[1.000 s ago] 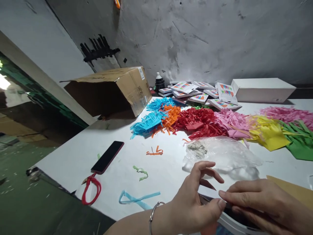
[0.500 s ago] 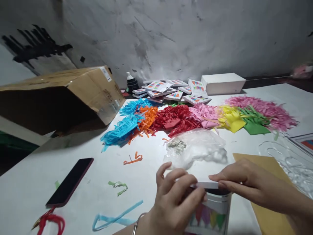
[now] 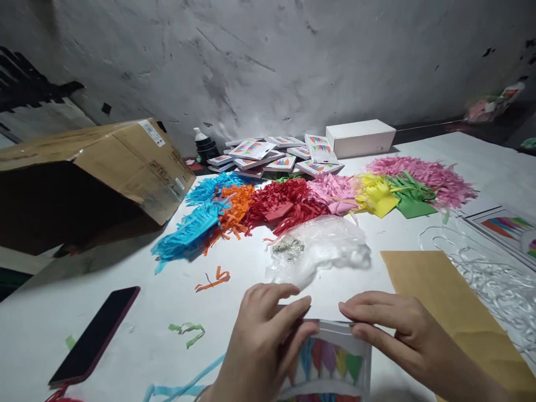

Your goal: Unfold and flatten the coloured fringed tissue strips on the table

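A flat white box (image 3: 333, 360) printed with a picture of coloured tassels stands at the lower middle, partly cut off by the bottom edge. My left hand (image 3: 262, 335) grips its left side, with thumb and fingers bent round the upper left corner. At the upper right corner, my right hand (image 3: 397, 329) pinches the box's top edge, fingertips above and thumb against the printed front. The white lid flap lies across the top between both hands. Just beyond it is a clear plastic bag (image 3: 330, 243) with a small silvery bundle inside.
Cut tissue-paper bundles, including blue (image 3: 188, 229), red (image 3: 280, 204) and yellow (image 3: 379, 195), run across the table. Behind them lie several printed boxes (image 3: 255, 149) and a white carton (image 3: 360, 138). A cardboard box (image 3: 138, 167) and phone (image 3: 96, 335) are left; brown paper (image 3: 435, 296) and white cord (image 3: 486, 285) right.
The lid flap, raised over a dark opening before, now lies down against the box's top edge. My right fingers have shifted onto that edge. The camera view has turned slightly right.
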Motion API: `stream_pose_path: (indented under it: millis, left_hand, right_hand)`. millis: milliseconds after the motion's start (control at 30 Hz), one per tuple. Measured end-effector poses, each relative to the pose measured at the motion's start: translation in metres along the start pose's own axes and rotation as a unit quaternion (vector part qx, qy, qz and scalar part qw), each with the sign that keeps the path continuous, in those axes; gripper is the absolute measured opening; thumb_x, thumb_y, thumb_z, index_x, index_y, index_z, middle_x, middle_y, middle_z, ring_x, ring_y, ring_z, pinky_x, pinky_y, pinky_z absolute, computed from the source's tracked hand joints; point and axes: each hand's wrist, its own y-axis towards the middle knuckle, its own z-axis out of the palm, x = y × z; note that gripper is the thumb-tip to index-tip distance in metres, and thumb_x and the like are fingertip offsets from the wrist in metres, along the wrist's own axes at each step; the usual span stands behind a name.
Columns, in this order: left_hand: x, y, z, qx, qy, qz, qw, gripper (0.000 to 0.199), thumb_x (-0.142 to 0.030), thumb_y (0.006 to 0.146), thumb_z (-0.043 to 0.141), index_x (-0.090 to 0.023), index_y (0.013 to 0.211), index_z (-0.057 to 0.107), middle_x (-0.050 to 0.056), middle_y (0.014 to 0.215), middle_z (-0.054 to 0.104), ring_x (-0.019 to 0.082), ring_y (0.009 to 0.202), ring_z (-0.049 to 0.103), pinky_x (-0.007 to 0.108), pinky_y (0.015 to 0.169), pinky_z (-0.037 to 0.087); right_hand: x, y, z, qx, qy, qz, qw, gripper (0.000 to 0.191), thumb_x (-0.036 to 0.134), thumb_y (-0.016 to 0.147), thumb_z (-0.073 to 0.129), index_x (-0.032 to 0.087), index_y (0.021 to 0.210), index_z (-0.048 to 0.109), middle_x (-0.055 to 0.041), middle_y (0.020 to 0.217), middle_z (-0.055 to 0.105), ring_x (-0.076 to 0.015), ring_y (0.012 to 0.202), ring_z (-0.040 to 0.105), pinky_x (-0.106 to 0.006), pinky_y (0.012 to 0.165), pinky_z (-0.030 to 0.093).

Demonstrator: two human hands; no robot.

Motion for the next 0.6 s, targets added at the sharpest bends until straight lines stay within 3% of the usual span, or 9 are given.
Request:
stream_pose_path:
  millis: [133,233,300,367,433,467,533,600]
  left_hand:
    - [0.01,-0.006,0.001,0.029,-0.174,-0.085,0.981,0.022,-0.018,0.095,0.064,-0.023,0.112,0.077,0.006,0.088,0.07,0.015,0.073,0.068,0.022,0.059,0.052]
    - [0.021,0.007,0.006,0.039,-0.216,-0.132,0.967,0.017,-0.023,0.093,0.068,-0.022,0.102,0.082,0.007,0.085,0.071,0.017,0.075,0.069,0.025,0.065,0.054]
    - [0.034,0.025,0.012,0.069,-0.241,-0.181,0.951,0.015,-0.029,0.089,0.072,-0.021,0.097,0.083,0.008,0.087,0.073,0.019,0.08,0.069,0.027,0.071,0.054]
    - [0.053,0.046,0.024,0.122,-0.279,-0.247,0.92,0.02,-0.036,0.083,0.079,-0.018,0.091,0.084,0.009,0.089,0.075,0.022,0.085,0.068,0.03,0.077,0.054]
    - [0.075,0.064,0.043,0.166,-0.3,-0.277,0.897,0.029,-0.043,0.079,0.081,-0.014,0.086,0.082,0.008,0.082,0.076,0.023,0.081,0.069,0.031,0.074,0.055]
    - [0.086,0.07,0.054,0.185,-0.305,-0.291,0.888,0.032,-0.044,0.079,0.081,-0.012,0.085,0.081,0.008,0.08,0.075,0.022,0.079,0.07,0.031,0.073,0.056]
    - [0.104,0.074,0.077,0.223,-0.303,-0.315,0.871,0.032,-0.041,0.08,0.081,-0.01,0.081,0.078,0.006,0.077,0.074,0.021,0.075,0.069,0.031,0.071,0.056]
    - [0.116,0.069,0.096,0.256,-0.296,-0.333,0.858,0.027,-0.038,0.089,0.075,-0.01,0.092,0.074,0.005,0.088,0.073,0.02,0.079,0.07,0.033,0.073,0.058]
  right_hand:
    - [-0.002,-0.003,0.015,-0.081,0.035,0.011,0.996,0.024,0.018,0.098,0.06,0.026,0.116,0.074,-0.001,0.098,0.075,-0.0123,0.089,0.073,-0.018,0.077,0.059]
    - [-0.012,0.003,0.018,-0.113,0.011,0.054,0.992,0.016,0.028,0.098,0.062,0.026,0.106,0.075,-0.0004,0.095,0.075,-0.0132,0.088,0.073,-0.018,0.073,0.059]
    - [-0.023,0.011,0.02,-0.135,-0.035,0.082,0.987,0.02,0.036,0.1,0.059,0.025,0.103,0.075,-0.0014,0.094,0.076,-0.0146,0.084,0.073,-0.021,0.067,0.06]
    - [-0.035,0.019,0.027,-0.163,-0.092,0.102,0.977,0.03,0.041,0.103,0.051,0.023,0.109,0.074,-0.0064,0.104,0.076,-0.02,0.095,0.073,-0.03,0.078,0.062]
    - [-0.041,0.021,0.046,-0.184,-0.132,0.112,0.968,0.042,0.044,0.104,0.044,0.018,0.125,0.069,-0.0135,0.127,0.069,-0.0286,0.122,0.064,-0.047,0.102,0.055]
    - [-0.04,0.019,0.059,-0.184,-0.145,0.109,0.966,0.047,0.046,0.104,0.042,0.016,0.134,0.064,-0.0159,0.14,0.061,-0.0322,0.136,0.053,-0.055,0.112,0.045]
    - [-0.033,0.009,0.092,-0.147,-0.166,0.099,0.97,0.056,0.05,0.1,0.049,0.017,0.145,0.055,-0.0144,0.154,0.048,-0.034,0.147,0.037,-0.058,0.121,0.032]
    - [-0.023,-0.005,0.124,-0.007,-0.219,0.094,0.971,0.076,0.061,0.093,0.059,0.017,0.154,0.043,-0.0138,0.163,0.029,-0.0379,0.152,0.023,-0.063,0.122,0.023]
